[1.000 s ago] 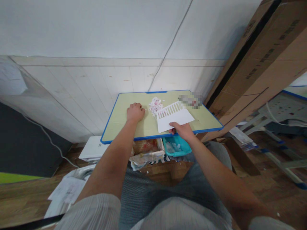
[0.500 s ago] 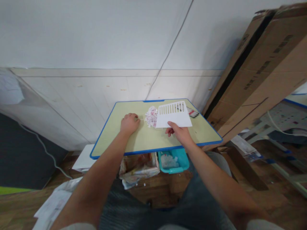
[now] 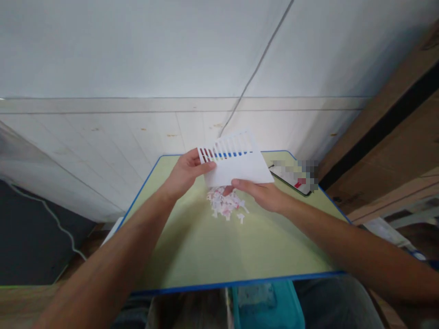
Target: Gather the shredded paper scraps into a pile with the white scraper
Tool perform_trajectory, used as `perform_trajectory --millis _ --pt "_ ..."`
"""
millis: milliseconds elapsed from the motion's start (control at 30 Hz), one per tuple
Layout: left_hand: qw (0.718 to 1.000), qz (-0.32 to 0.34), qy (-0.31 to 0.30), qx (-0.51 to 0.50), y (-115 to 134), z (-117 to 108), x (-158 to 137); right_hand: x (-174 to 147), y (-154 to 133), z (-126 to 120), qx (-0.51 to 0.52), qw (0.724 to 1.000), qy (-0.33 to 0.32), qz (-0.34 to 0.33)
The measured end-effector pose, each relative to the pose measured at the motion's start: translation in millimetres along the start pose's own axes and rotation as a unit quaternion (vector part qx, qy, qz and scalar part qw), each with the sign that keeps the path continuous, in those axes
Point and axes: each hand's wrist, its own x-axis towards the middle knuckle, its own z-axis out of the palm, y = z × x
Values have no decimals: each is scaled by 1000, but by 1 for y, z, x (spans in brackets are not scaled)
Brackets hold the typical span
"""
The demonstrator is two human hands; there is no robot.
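A white card with a row of long slots along its far side is held up above the table. My left hand grips its left end, thumb on top and fingers behind. At the lower edge my right hand pinches it, with the thumb on the face and the fingers partly hidden underneath. Below the card lies a pile of small white and pink paper scraps on the pale yellow table. The card hides the far part of the pile.
A phone-like flat thing, partly blurred out, lies at the table's right. Under the front edge stand a turquoise basket and a brown-lined container. Tall cardboard boxes lean at the right. A cable runs down the wall behind.
My left hand has left the tabletop and taken hold of the card's left end. The card has shifted left over the scraps. My view has moved closer to the table.
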Motion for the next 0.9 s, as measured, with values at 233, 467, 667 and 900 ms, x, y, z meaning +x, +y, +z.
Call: perform_trajectory --millis 233,467,667,900 --pt "984 65 166 -9 -10 -24 -7 -11 32 -30 -353 926 135 12" --pt "987 41 149 -40 -13 -3 -11 -14 18 -29 -301 935 159 97" --pt "985 -5 147 -94 -14 14 -20 -18 15 -28 -74 964 229 113" --pt "995 -52 -3 -87 -5 37 -36 -17 7 -18 59 992 68 86"
